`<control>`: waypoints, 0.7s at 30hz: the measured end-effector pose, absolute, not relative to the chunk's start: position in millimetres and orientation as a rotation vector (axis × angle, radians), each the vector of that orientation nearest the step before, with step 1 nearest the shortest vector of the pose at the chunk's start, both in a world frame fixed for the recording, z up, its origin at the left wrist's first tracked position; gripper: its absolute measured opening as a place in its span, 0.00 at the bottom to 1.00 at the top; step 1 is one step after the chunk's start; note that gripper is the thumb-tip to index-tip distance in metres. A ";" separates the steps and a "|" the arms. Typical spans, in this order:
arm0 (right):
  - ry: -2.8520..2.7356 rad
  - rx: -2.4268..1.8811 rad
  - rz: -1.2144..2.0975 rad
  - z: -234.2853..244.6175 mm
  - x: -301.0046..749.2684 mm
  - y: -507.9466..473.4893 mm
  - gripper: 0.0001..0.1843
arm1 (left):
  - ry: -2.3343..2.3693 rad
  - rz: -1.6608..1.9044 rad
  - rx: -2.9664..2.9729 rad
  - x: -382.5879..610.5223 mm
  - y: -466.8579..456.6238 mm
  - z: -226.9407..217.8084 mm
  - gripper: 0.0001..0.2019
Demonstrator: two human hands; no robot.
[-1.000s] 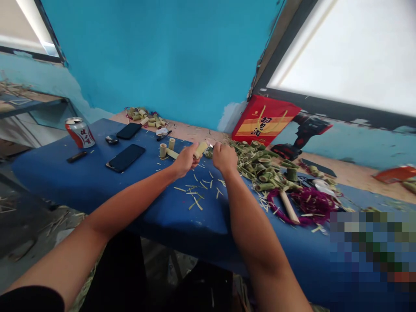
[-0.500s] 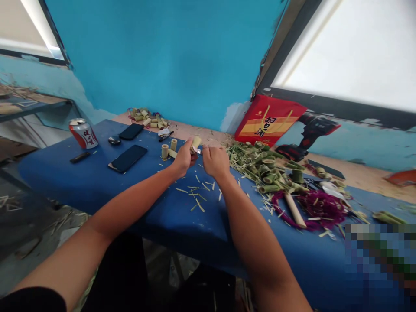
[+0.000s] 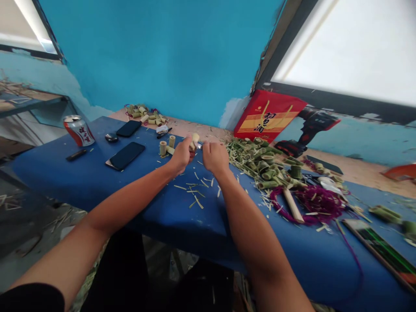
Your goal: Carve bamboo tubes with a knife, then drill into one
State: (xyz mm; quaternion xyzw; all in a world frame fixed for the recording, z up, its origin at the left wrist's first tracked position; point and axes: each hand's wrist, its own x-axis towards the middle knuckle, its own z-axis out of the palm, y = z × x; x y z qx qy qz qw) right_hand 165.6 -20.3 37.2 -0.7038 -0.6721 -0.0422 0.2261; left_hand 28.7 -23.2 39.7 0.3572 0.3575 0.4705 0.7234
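Observation:
My left hand [image 3: 182, 155] is closed around a short pale piece of bamboo [image 3: 195, 138], whose upper end sticks out above the fingers. In my right hand [image 3: 215, 157], a fist, is a small knife [image 3: 199, 147]; its shiny blade meets the bamboo's right side and its handle is hidden by the fingers. Left of my left hand, two short bamboo tubes [image 3: 163, 148] stand upright, and another lies beside them, partly covered by the hand. Thin bamboo shavings [image 3: 196, 200] are scattered on the blue table [image 3: 136, 197] below my hands.
To the right lie a heap of green bamboo pieces [image 3: 264, 164], purple cord [image 3: 320, 203], a cordless drill [image 3: 307, 132] and a red bag [image 3: 268, 116]. Leftward are a drink can [image 3: 79, 131] and phones [image 3: 125, 156]. More bamboo tubes [image 3: 144, 115] lie by the wall.
Both hands stay close together with the knife at the bamboo. The bamboo is tilted slightly differently, and the view has shifted a little, showing a lit phone at the lower right.

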 end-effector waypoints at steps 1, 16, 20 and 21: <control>-1.782 -2.011 -0.100 37.2 172.8 -16.8 0.33 | 0.792 1.041 0.825 30.1 -27.2 42.6 0.28; -1.911 -1.890 -0.141 37.9 151.8 -30.5 0.33 | 0.861 0.983 0.773 23.5 -19.7 47.7 0.31; -1.834 -1.919 -0.108 39.8 160.0 -25.6 0.34 | 0.811 0.983 0.795 26.4 -23.4 45.3 0.31; -1.764 -1.970 -0.081 40.0 166.3 -22.5 0.34 | 0.784 0.982 0.804 27.4 -25.3 45.1 0.31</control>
